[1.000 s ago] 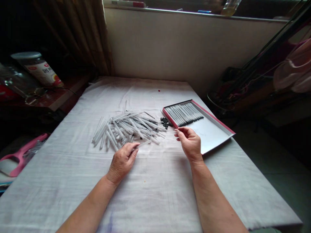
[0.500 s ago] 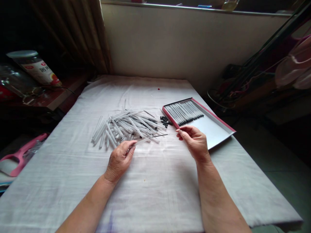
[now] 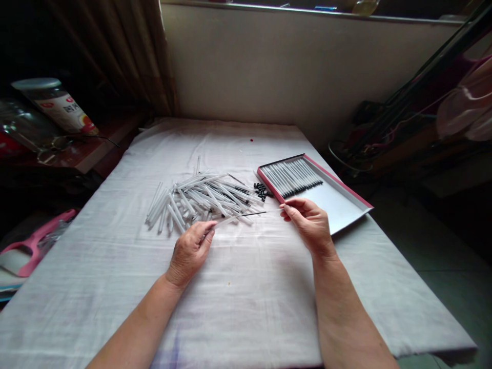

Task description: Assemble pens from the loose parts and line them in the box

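Note:
My left hand [image 3: 191, 251] pinches a translucent white pen barrel [image 3: 226, 222], which points right over the cloth. From the barrel's open end a thin ink refill [image 3: 254, 213] sticks out, its middle dark and its outer end clear. Thumb and fingers of my right hand [image 3: 307, 225] grip that clear end. Behind my left hand lies a loose pile of barrels and refills [image 3: 203, 197]. Small black pen caps [image 3: 261, 192] are heaped between the pile and a shallow red-edged box [image 3: 340, 185]. Inside the box, white pens with black ends [image 3: 292, 175] lie in a row.
A white cloth [image 3: 246, 307] covers the table, with a tiny red piece [image 3: 251, 140] toward its back. On the left shelf stands a lidded jar [image 3: 61, 107]. Pink-handled scissors [image 3: 36, 243] lie low at the left. A wall [image 3: 246, 66] rises behind the table.
Both hands keep their grip and have hardly moved. The camera view has shifted very slightly; the pile, caps and box look the same.

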Demonstrator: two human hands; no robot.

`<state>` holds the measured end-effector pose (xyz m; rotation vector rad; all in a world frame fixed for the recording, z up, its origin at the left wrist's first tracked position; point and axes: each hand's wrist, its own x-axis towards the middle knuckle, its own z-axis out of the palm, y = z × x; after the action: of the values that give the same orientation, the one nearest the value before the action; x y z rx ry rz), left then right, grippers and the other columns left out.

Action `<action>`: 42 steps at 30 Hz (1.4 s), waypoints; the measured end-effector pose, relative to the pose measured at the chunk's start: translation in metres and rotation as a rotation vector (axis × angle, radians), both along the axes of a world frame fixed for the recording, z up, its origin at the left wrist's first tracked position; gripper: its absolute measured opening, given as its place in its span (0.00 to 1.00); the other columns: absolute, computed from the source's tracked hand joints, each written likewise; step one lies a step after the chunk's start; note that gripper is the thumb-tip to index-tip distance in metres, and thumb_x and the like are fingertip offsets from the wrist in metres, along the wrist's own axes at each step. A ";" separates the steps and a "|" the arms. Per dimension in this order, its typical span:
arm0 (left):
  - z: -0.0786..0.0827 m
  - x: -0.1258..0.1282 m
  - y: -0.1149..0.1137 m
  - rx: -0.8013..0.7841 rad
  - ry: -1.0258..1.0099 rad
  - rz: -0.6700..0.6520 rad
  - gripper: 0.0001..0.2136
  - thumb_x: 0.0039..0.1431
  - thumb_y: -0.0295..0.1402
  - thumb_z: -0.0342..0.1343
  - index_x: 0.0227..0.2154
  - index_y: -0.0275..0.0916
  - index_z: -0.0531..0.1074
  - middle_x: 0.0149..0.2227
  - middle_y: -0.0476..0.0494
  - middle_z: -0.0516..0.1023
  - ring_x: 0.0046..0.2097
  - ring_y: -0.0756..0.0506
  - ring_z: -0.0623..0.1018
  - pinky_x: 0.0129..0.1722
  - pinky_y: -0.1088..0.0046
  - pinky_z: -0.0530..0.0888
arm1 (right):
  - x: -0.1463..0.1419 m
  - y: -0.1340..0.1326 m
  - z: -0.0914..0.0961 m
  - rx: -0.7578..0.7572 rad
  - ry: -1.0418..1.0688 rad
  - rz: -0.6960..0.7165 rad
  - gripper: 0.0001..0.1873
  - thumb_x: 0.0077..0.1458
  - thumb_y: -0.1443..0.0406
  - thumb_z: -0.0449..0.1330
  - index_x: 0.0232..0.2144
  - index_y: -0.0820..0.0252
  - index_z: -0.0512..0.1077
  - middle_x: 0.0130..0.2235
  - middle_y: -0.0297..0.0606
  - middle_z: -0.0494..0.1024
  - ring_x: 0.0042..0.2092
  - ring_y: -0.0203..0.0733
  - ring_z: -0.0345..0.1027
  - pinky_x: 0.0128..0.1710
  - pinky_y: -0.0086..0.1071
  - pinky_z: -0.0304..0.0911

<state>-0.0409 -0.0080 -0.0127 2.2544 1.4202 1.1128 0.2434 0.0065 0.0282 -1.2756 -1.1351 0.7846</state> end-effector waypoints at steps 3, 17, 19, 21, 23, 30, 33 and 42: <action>0.000 0.000 0.000 0.012 0.000 -0.008 0.11 0.64 0.32 0.50 0.45 0.40 0.73 0.39 0.43 0.80 0.41 0.47 0.79 0.42 0.73 0.75 | 0.000 0.000 0.000 0.004 0.017 0.011 0.11 0.45 0.59 0.68 0.30 0.60 0.75 0.27 0.35 0.79 0.26 0.36 0.73 0.25 0.30 0.70; -0.001 0.004 -0.002 0.043 0.021 -0.092 0.10 0.64 0.31 0.50 0.45 0.41 0.74 0.40 0.43 0.81 0.42 0.46 0.79 0.45 0.70 0.75 | -0.013 0.000 -0.005 -0.056 0.058 0.122 0.15 0.44 0.56 0.68 0.30 0.60 0.75 0.27 0.36 0.80 0.25 0.37 0.72 0.25 0.31 0.70; -0.001 0.008 -0.004 0.050 0.041 -0.116 0.10 0.64 0.32 0.51 0.45 0.41 0.74 0.40 0.43 0.81 0.42 0.46 0.80 0.45 0.69 0.75 | -0.029 -0.003 -0.009 -0.080 0.050 0.200 0.15 0.45 0.55 0.68 0.29 0.60 0.75 0.27 0.37 0.80 0.26 0.38 0.73 0.26 0.31 0.70; -0.001 0.011 -0.005 0.040 0.045 -0.121 0.10 0.64 0.33 0.51 0.45 0.41 0.74 0.39 0.43 0.82 0.41 0.45 0.80 0.45 0.68 0.75 | -0.046 -0.005 -0.013 -0.076 0.022 0.270 0.14 0.47 0.54 0.66 0.30 0.59 0.75 0.29 0.38 0.80 0.28 0.39 0.74 0.27 0.32 0.70; -0.002 0.012 -0.006 0.015 0.022 -0.096 0.10 0.64 0.34 0.50 0.45 0.41 0.74 0.39 0.42 0.82 0.41 0.45 0.80 0.44 0.69 0.75 | -0.060 -0.007 -0.016 -0.047 -0.016 0.316 0.14 0.52 0.54 0.62 0.34 0.58 0.76 0.32 0.39 0.81 0.30 0.40 0.75 0.28 0.31 0.70; -0.002 -0.001 -0.001 -0.134 -0.227 0.173 0.10 0.65 0.37 0.48 0.45 0.40 0.67 0.38 0.43 0.82 0.39 0.46 0.81 0.41 0.69 0.76 | -0.090 0.005 -0.025 -0.023 -0.469 0.403 0.13 0.60 0.61 0.53 0.38 0.57 0.77 0.33 0.39 0.81 0.32 0.39 0.75 0.33 0.30 0.69; 0.000 -0.003 0.001 -0.129 -0.295 0.190 0.10 0.64 0.38 0.49 0.45 0.39 0.67 0.38 0.43 0.82 0.37 0.46 0.81 0.40 0.70 0.76 | -0.103 0.012 -0.028 -0.064 -0.880 0.431 0.13 0.59 0.66 0.54 0.41 0.55 0.78 0.39 0.42 0.81 0.39 0.43 0.75 0.40 0.31 0.67; 0.001 -0.001 0.000 -0.115 -0.243 0.151 0.10 0.63 0.34 0.50 0.45 0.40 0.69 0.40 0.43 0.81 0.40 0.46 0.81 0.43 0.70 0.77 | -0.117 0.031 -0.027 -0.182 -1.119 0.301 0.12 0.60 0.61 0.55 0.41 0.56 0.76 0.42 0.44 0.79 0.40 0.45 0.73 0.38 0.33 0.64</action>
<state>-0.0417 -0.0075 -0.0119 1.8878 1.5286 1.2661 0.1265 0.0376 0.0010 -1.7799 -2.2162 0.3388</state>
